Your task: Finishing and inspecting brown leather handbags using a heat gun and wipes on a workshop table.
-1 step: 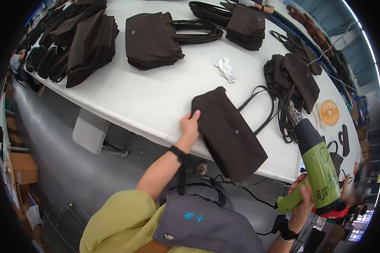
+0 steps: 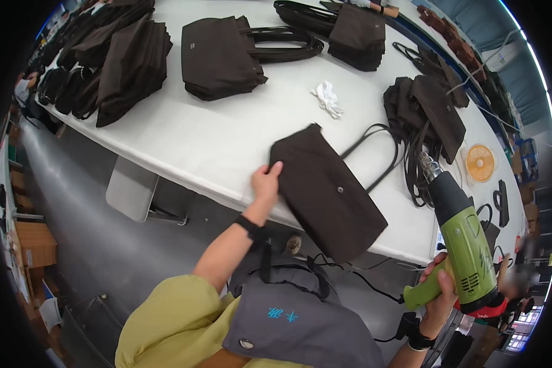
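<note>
A dark brown handbag (image 2: 322, 190) lies at a slant across the table's front edge, its lower end overhanging. One small round snap shows on its face, and its thin strap loops out to the right. My left hand (image 2: 266, 189) pinches the bag's left edge, thumb on top and fingers hidden beneath. On the right, my right hand (image 2: 440, 293) is wrapped round the handle of a green and black heat gun (image 2: 462, 242). The gun's metal nozzle points up and away, close to a pile of dark bags (image 2: 405, 110) and apart from the bag I hold.
Stacked dark bags (image 2: 218, 58) lie across the far side of the white table (image 2: 227, 147), with more piled at the left (image 2: 132, 73). A crumpled white glove or cloth (image 2: 327, 99) rests mid-table. At right stands a round orange-topped object (image 2: 479, 163). A black cord (image 2: 374, 291) trails from the gun.
My left hand has shifted slightly left, drawing the upper end of the handbag with it. The heat gun in my right hand has hardly moved.
</note>
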